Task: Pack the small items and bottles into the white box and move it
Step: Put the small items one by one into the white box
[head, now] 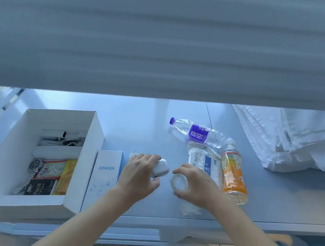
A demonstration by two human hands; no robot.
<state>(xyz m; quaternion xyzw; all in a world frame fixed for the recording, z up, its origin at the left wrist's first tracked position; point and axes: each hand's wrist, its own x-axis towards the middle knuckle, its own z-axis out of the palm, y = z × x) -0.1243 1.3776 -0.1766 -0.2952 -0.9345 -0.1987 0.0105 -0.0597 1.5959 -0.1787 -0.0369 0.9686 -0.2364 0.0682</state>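
Observation:
The white box (80,174) stands open at the left of the table, holding a watch, sachets, a chain and small packets. My left hand (140,173) grips a small white rounded case (161,169) just right of the box. My right hand (194,187) pinches a clear tape ring (178,182) above the table. A water bottle with a purple label (197,132) lies on its side farther back. An orange drink bottle (233,175) lies to the right, beside a clear medical packet (204,159).
A white Anker carton (105,177) lies against the box's right wall. Folded white cloth (299,141) is piled at the back right. A grey shelf or blind (168,41) overhangs the table's far part. The table's front edge (288,226) runs close below my arms.

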